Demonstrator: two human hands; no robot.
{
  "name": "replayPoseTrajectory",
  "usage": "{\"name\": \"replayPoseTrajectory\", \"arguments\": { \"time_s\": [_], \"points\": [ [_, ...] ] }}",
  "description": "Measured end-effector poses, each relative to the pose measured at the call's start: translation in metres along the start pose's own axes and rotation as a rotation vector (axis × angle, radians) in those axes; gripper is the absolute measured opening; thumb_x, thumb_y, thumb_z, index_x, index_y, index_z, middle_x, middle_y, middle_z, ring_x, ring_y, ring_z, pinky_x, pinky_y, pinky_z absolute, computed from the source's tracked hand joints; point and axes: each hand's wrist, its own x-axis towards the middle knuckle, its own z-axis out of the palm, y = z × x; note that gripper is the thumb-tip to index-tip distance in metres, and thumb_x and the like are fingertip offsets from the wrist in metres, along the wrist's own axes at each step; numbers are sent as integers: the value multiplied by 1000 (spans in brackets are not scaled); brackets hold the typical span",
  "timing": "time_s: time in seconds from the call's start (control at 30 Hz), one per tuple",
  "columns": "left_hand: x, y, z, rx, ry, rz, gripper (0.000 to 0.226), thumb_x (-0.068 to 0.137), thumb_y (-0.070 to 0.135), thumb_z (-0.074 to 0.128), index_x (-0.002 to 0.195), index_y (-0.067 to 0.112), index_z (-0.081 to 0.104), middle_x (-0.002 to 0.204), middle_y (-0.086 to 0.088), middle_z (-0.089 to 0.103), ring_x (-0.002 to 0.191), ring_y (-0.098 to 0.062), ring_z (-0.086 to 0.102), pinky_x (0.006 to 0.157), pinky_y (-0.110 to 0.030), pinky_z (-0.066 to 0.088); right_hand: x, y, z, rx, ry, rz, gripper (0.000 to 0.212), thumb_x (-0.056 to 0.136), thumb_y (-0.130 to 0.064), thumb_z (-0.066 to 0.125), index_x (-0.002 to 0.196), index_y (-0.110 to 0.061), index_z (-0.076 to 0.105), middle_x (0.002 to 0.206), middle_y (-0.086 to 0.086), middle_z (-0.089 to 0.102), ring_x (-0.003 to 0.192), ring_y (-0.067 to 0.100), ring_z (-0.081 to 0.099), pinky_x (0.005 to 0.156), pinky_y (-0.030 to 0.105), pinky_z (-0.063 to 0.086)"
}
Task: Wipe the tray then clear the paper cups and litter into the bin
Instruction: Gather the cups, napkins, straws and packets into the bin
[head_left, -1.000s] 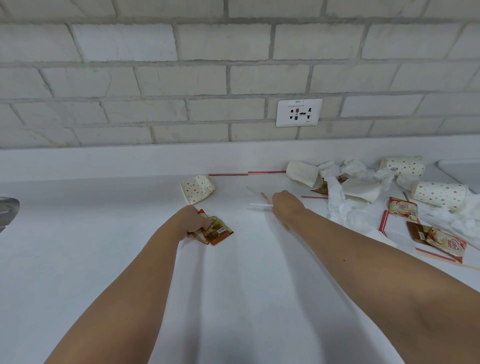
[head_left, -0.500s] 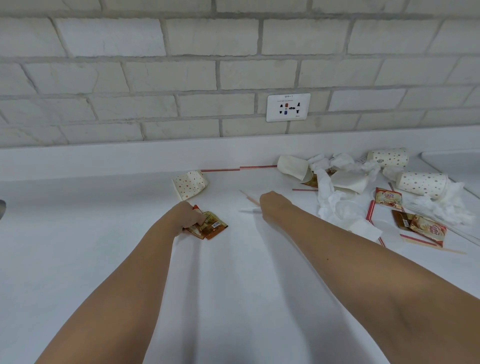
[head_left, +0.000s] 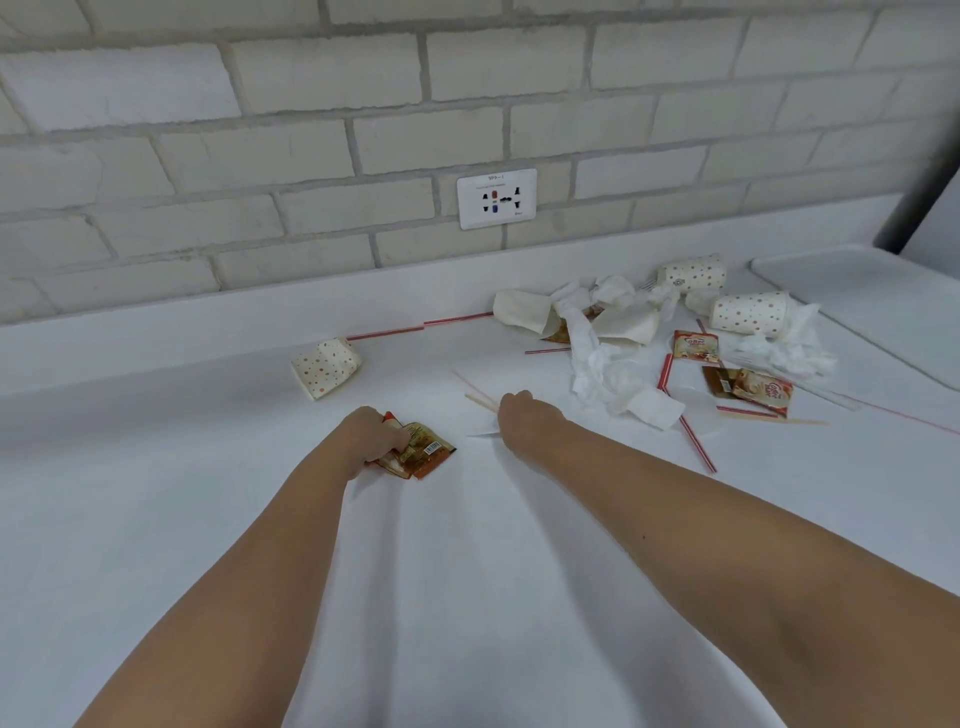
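Note:
My left hand grips a bunch of brown sachet wrappers on the white counter. My right hand is curled over wooden stir sticks and a white scrap; its fingers are hidden, so what it holds is unclear. A crushed dotted paper cup lies behind my left hand. To the right sits a litter pile: crumpled tissues, two dotted cups on their sides, sachets and red striped straws. The white tray shows at the far right.
A brick wall with a socket plate backs the counter. A red straw lies along the back ledge. No bin is in view.
The view has shifted a little, so the litter sits further left in frame. Both hands stay at about the same spots on the counter.

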Motion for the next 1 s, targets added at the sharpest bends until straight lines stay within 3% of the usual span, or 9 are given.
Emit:
{"name": "replayPoseTrajectory", "arguments": {
  "time_s": [0.17, 0.3, 0.33, 0.4, 0.47, 0.57, 0.67, 0.8, 1.0],
  "points": [
    [-24, 20, 24, -23, -85, 12, 18, 84, 6, 59, 100, 0, 54, 86, -13, 62, 66, -17, 59, 56, -22, 48, -24, 22, -3, 56, -30, 13, 29, 93, -2, 39, 121, -2, 42, 99, 9, 52, 85, 24, 56, 70, 30, 35],
    [-47, 47, 56, -9, -174, 56, 17, 84, 7, 60, 99, 1, 56, 82, -10, 61, 65, -16, 58, 53, -22, 47, -45, 57, -13, 136, -81, 80, 27, 93, 0, 38, 119, -3, 43, 109, 11, 57, 83, 24, 49, 62, 29, 36],
    [-53, 56, 65, -7, -192, 71, 15, 84, 6, 60, 97, 1, 56, 81, -11, 62, 62, -16, 60, 51, -22, 48, -52, 69, -17, 169, -102, 78, 24, 94, -1, 38, 117, -4, 43, 102, 10, 57, 81, 22, 48, 57, 26, 34],
    [-68, 77, 91, -17, -236, 107, 10, 84, 5, 59, 93, 1, 57, 78, -11, 63, 52, -14, 63, 43, -20, 49, -73, 100, -27, 243, -105, 63, 9, 95, -2, 38, 99, -7, 44, 78, 5, 47, 65, 16, 43, 51, 22, 29],
    [-83, 97, 116, -44, -274, 147, 2, 84, 3, 59, 85, 3, 57, 77, -10, 63, 49, -13, 63, 39, -17, 47, -95, 128, -37, 324, -93, 62, 12, 95, -3, 38, 85, -7, 42, 68, 2, 39, 56, 12, 37, 50, 20, 31],
    [-107, 130, 160, -31, -319, 229, 4, 84, 4, 59, 82, 7, 58, 80, -8, 64, 65, -16, 61, 50, -22, 51, -133, 177, -45, 467, -165, 98, 12, 98, -1, 31, 93, -5, 41, 69, 8, 45, 49, 16, 43, 44, 22, 36],
    [-135, 164, 208, -17, -354, 300, 3, 84, 6, 60, 84, 6, 57, 87, -11, 64, 72, -19, 61, 63, -27, 53, -174, 233, -48, 596, -184, 136, 18, 98, -5, 31, 84, -9, 40, 69, 4, 42, 52, 14, 33, 45, 22, 29],
    [-188, 205, 278, -11, -449, 402, 10, 84, 4, 59, 77, 10, 56, 80, -8, 63, 64, -15, 60, 48, -21, 52, -239, 318, -47, 765, -155, 227, 16, 99, -13, 38, 84, -11, 43, 62, 1, 40, 51, 12, 27, 45, 21, 25],
    [-259, 233, 371, 39, -619, 544, 9, 80, 4, 62, 81, 12, 60, 82, -8, 66, 67, -16, 64, 53, -25, 55, -323, 424, -44, 880, -226, 431, 14, 98, -14, 45, 92, -10, 56, 55, -2, 36, 42, 7, 27, 39, 17, 25]
  ]
}}
